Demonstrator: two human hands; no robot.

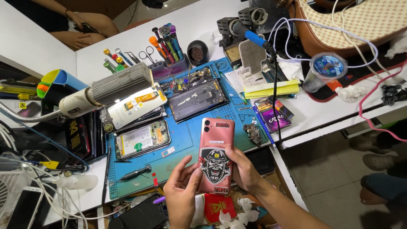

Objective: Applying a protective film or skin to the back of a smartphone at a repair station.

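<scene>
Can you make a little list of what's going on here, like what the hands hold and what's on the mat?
left hand: grips the left edge of the pink phone
right hand: grips the phone's right edge
phone: back side up, skull sticker on it
blue mat: two opened phones, a small screwdriver
behind the mat: holder of tools, soldering iron

Pink phone (216,154) held back side up, gripped between left hand (181,191) and right hand (242,170); skull sticker just between the fingertips. Blue work mat (186,144) just beyond the fingers, with opened phone (142,139) and small screwdriver (135,173) to the left of left fingers.
</scene>
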